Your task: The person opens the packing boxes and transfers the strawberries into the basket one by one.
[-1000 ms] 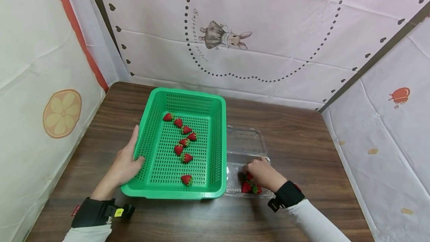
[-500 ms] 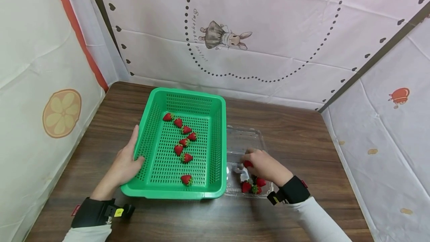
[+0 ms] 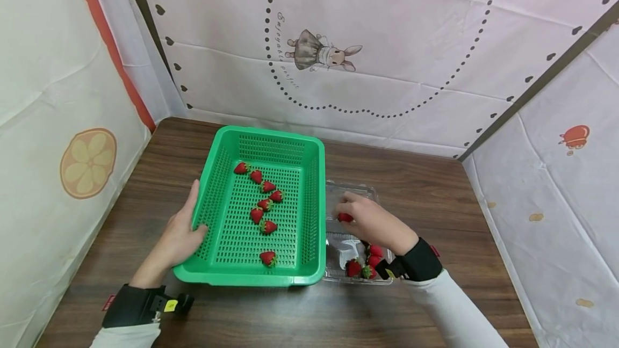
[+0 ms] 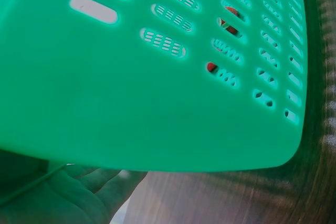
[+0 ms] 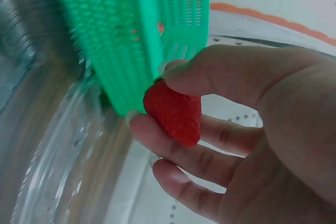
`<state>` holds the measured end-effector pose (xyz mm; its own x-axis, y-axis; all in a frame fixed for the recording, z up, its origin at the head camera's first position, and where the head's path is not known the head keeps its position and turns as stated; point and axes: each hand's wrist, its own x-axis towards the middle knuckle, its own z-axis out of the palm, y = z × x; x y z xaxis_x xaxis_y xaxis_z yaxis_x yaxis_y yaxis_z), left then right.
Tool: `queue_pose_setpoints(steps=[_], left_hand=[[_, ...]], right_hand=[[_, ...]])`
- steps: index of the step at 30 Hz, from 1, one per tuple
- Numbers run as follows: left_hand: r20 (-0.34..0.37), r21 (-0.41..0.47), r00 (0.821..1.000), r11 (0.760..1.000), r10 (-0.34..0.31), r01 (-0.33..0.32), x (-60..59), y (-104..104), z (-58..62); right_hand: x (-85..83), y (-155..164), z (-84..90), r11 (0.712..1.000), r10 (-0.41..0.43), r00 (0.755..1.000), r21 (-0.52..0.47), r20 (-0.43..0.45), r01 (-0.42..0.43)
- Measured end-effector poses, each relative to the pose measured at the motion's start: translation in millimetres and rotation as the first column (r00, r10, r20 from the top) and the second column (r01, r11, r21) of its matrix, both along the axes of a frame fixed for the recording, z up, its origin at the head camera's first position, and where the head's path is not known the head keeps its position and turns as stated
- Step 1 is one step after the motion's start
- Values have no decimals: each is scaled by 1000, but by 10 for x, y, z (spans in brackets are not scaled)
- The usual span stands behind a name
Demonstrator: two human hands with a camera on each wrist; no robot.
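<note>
Green perforated plastic makes up the basket (image 3: 263, 208), and the left hand (image 3: 181, 232) grips its near-left rim, thumb hooked inside, likely to steady it on the wooden worktop (image 3: 425, 187). Eight strawberries (image 3: 265, 204) lie scattered on its floor. Just right of the basket sits a clear clamshell box (image 3: 353, 200), lid open (so fruit is reachable), with several berries (image 3: 362, 267) at its near end. Above it the right hand (image 3: 369, 222) pinches one strawberry (image 5: 173, 113) between thumb and curled fingers (image 5: 157, 135). Script beside the backdrop rabbit (image 3: 321, 52) is too small to read.
</note>
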<state>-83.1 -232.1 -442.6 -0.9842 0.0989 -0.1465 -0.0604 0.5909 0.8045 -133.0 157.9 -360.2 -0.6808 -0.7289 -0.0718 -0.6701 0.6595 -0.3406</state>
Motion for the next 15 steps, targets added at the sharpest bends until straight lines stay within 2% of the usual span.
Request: queue_pose_setpoints(steps=[6,15], left_hand=[[1,1,1000,1000,3,-3,-7,-17,-16],[-7,-5,1000,1000,0,0,-9,-24,-31]], right_hand=[[-86,-271,50,998,59,998,-36,-15,-60],[-191,-631,81,992,115,993,-49,24,-114]])
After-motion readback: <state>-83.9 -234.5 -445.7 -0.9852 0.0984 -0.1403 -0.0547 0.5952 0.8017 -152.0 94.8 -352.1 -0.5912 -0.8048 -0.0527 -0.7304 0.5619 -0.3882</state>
